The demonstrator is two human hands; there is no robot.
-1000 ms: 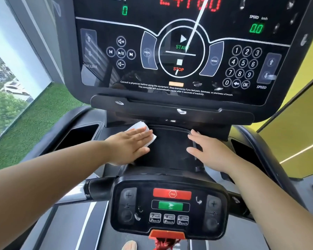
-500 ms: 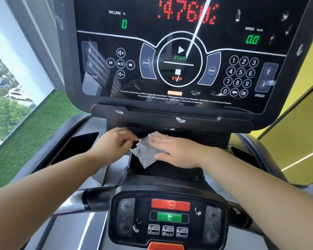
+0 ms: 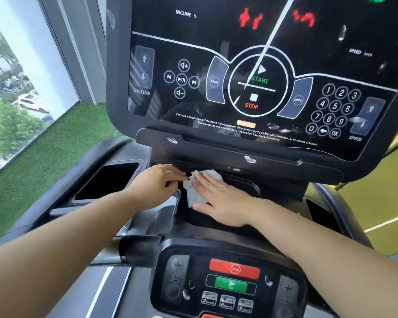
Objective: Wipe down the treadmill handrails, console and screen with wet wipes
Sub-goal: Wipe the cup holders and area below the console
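A crumpled white wet wipe [image 3: 193, 193] lies on the black tray [image 3: 247, 187] under the treadmill's big console screen [image 3: 239, 53]. My right hand [image 3: 223, 200] presses flat on the wipe with straight fingers and covers its right part. My left hand [image 3: 156, 184] sits just left of it with curled fingers, and its fingertips pinch the wipe's left edge. The screen shows blurred red digits, START and STOP marks and a number pad. Wet smears dot the screen's right side.
A lower control panel [image 3: 232, 283] with red and green buttons sits near me, below the tray. The left handrail [image 3: 124, 249] runs out from it. Deep black cup pockets [image 3: 108, 180] flank the tray. A window and green turf lie to the left, a yellow wall to the right.
The wipe went from under my left hand to under my right hand, which slid left onto it. My left hand drew back to the wipe's left edge. The view moved closer.
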